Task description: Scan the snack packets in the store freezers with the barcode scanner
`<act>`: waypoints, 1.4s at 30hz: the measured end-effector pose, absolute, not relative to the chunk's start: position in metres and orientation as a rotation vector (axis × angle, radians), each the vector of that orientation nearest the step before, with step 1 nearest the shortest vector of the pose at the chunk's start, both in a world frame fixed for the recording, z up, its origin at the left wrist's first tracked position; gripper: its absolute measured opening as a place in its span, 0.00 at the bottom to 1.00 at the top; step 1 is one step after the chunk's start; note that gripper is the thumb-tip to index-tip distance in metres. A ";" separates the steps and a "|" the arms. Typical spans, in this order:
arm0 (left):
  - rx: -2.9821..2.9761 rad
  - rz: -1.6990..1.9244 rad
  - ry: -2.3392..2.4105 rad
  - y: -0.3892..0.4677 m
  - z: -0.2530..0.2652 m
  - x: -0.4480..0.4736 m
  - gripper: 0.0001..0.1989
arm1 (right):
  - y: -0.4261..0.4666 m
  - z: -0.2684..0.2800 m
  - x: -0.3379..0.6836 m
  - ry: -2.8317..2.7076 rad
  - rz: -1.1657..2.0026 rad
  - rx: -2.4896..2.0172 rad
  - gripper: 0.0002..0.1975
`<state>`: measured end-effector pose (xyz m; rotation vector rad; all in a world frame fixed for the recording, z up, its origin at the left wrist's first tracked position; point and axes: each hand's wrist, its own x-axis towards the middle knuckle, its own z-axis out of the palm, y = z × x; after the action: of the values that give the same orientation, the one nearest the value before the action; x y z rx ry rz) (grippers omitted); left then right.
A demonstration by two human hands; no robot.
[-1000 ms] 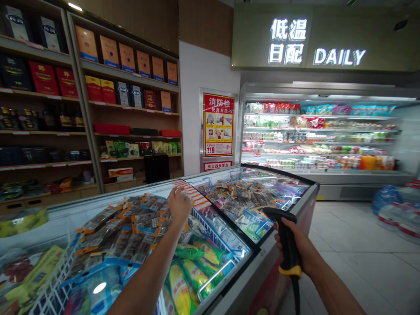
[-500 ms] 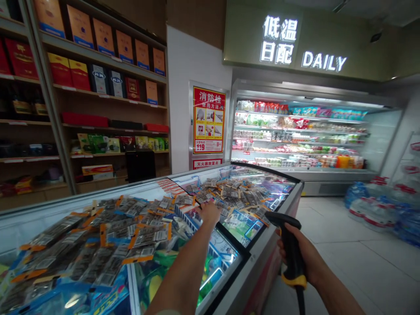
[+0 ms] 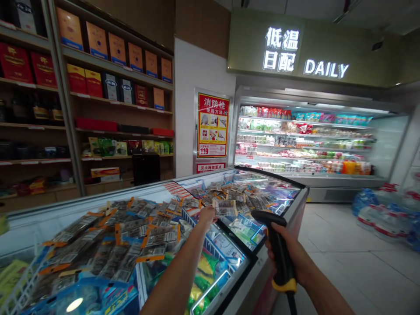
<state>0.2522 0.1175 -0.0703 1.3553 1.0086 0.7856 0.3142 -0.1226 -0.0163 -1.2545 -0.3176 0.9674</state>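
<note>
While the left hand (image 3: 207, 215) pinches a flat barcoded snack packet (image 3: 225, 208) by its near edge, the packet sits above the glass-topped chest freezer (image 3: 251, 280), near its black divider. Just right of it, the right hand (image 3: 294, 248) is wrapped around a corded black-and-yellow barcode scanner (image 3: 279, 258), head toward the packet. Orange-edged packets (image 3: 131, 231) lie heaped to the left. Beyond stand wooden shelves (image 3: 147, 118) and a lit refrigerated display case (image 3: 328, 183).

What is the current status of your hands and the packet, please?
Left hand pinching one packet over the freezer. Right hand gripping the scanner. Nothing visible blocking between scanner and packet.
</note>
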 end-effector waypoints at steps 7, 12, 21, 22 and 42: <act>0.729 0.928 0.747 0.115 -0.079 0.213 0.07 | -0.101 -0.008 0.278 -0.428 1.071 -1.186 0.13; 0.598 1.020 0.616 0.113 -0.087 0.212 0.08 | -0.090 -0.005 0.261 -0.420 1.083 -1.180 0.13; 0.515 1.091 0.624 0.114 -0.090 0.216 0.08 | -0.083 -0.009 0.255 -0.428 1.134 -1.167 0.13; 0.511 1.094 0.633 0.114 -0.090 0.216 0.08 | -0.083 -0.010 0.254 -0.428 1.139 -1.170 0.13; 0.746 1.393 0.916 0.141 -0.072 0.181 0.07 | -0.096 -0.010 0.285 -0.368 1.000 -1.195 0.13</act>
<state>0.1811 0.1410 -0.0722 0.7459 0.9160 1.3925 0.2845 -0.0961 -0.0100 -1.1949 -0.3677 0.9997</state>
